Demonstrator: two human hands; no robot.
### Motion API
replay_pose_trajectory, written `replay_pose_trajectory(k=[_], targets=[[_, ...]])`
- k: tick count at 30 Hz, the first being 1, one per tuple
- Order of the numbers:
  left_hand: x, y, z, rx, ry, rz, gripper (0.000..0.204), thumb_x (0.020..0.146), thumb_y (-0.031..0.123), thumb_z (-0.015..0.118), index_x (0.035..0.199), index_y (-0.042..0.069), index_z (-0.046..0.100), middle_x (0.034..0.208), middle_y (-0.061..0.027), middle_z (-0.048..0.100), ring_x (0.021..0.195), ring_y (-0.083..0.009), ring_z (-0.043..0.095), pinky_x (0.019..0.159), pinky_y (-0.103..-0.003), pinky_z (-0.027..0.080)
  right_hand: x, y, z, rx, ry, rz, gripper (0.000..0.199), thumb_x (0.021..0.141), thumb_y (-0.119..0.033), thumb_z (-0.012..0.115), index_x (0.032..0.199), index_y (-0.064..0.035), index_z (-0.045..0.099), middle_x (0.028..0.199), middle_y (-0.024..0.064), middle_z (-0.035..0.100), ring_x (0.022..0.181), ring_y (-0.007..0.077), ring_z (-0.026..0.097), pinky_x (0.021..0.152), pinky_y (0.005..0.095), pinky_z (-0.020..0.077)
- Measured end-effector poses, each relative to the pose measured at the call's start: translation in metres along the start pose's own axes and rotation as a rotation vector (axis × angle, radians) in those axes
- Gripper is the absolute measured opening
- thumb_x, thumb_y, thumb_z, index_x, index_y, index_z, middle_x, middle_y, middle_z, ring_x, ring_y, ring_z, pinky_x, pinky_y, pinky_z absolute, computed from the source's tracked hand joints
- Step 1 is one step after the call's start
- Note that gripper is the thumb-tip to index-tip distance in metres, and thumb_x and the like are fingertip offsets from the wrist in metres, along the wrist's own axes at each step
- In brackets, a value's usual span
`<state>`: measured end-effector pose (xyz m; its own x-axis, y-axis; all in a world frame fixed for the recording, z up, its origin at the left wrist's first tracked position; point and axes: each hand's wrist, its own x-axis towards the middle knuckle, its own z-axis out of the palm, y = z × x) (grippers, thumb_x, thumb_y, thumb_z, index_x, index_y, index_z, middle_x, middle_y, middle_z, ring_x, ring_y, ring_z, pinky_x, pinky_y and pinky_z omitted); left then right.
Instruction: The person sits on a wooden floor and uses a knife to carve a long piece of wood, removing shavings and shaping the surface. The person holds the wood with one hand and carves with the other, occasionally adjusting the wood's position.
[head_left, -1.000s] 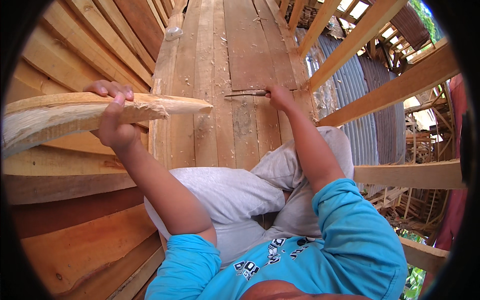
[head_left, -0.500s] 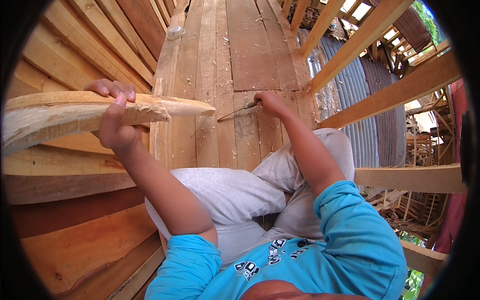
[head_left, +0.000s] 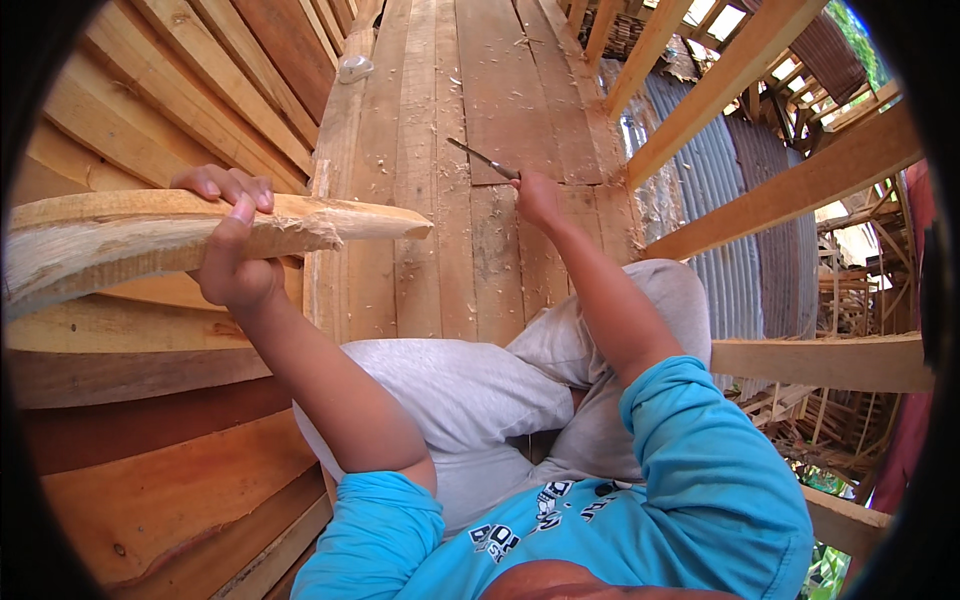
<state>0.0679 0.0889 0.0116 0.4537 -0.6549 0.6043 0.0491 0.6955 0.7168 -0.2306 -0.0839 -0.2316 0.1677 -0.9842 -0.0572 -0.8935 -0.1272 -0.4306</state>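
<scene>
My left hand is closed round a thick, curved piece of pale wood that comes in from the left edge. Its right end is hewn to a blunt, narrowing tip with rough, splintered faces, and it hangs above the floor planks. In my right hand is a knife with a thin, dark blade, gripped by its handle. The blade points up and to the left, apart from the wood's tip. My fingers hide most of the handle.
Wood chips lie scattered over the plank floor. A plank wall rises on the left. Slanted wooden posts line the right side, with corrugated metal sheets beyond. A small whitish object lies at the far left of the floor.
My right hand has swung the knife upward and away; its blade pointed down-left near the wood's tip and now points up-left. My left hand and the wood have barely moved.
</scene>
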Motion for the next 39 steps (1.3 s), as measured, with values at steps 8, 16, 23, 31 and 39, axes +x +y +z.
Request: replay_pose_trajectory(k=[8, 16, 23, 31, 39], targets=[[0.002, -0.005, 0.005, -0.006, -0.024, -0.014, 0.030, 0.071, 0.007, 0.055, 0.099, 0.007, 0.044, 0.075, -0.0068, 0.043, 0.071, -0.0181, 0.047, 0.074, -0.036, 0.038, -0.011, 0.005, 0.014, -0.083, -0.303, -0.262, 0.029, 0.102, -0.026, 0.052, 0.102, 0.0010, 0.061, 0.095, 0.0250, 0.068, 0.091, 0.0441, 0.065, 0.076, 0.0520, 0.0498], [0.002, -0.008, 0.000, 0.041, -0.042, -0.009, 0.030, 0.071, 0.006, 0.056, 0.099, 0.007, 0.045, 0.075, -0.0064, 0.044, 0.071, -0.0176, 0.047, 0.073, -0.035, 0.038, -0.011, -0.004, 0.010, -0.072, -0.230, -0.259, 0.032, 0.103, -0.026, 0.050, 0.102, 0.0042, 0.059, 0.094, 0.0272, 0.067, 0.091, 0.0452, 0.065, 0.076, 0.0529, 0.0507], [0.003, -0.007, 0.012, -0.001, -0.042, -0.007, 0.029, 0.072, 0.005, 0.056, 0.099, 0.006, 0.046, 0.076, -0.0064, 0.044, 0.071, -0.0174, 0.047, 0.072, -0.035, 0.039, 0.001, 0.025, 0.015, 0.036, 0.102, 0.005, 0.025, 0.098, -0.022, 0.057, 0.100, 0.0025, 0.062, 0.094, 0.0256, 0.068, 0.094, 0.0430, 0.065, 0.078, 0.0522, 0.0504], [0.000, -0.008, 0.014, 0.003, -0.023, -0.014, 0.029, 0.071, 0.002, 0.056, 0.099, 0.005, 0.046, 0.076, -0.0058, 0.043, 0.071, -0.0175, 0.046, 0.071, -0.034, 0.041, 0.004, 0.041, -0.025, -0.126, -0.211, -0.126, 0.018, 0.092, -0.016, 0.062, 0.109, -0.0109, 0.069, 0.100, 0.0171, 0.071, 0.095, 0.0396, 0.066, 0.079, 0.0502, 0.0506], [-0.002, -0.006, 0.003, 0.028, -0.019, -0.020, 0.029, 0.072, 0.001, 0.057, 0.099, 0.005, 0.047, 0.079, -0.0058, 0.044, 0.071, -0.0175, 0.046, 0.072, -0.034, 0.042, -0.002, 0.022, -0.039, -0.017, -0.220, -0.209, 0.020, 0.095, -0.020, 0.061, 0.110, -0.0094, 0.069, 0.103, 0.0192, 0.070, 0.101, 0.0398, 0.066, 0.083, 0.0493, 0.0512]])
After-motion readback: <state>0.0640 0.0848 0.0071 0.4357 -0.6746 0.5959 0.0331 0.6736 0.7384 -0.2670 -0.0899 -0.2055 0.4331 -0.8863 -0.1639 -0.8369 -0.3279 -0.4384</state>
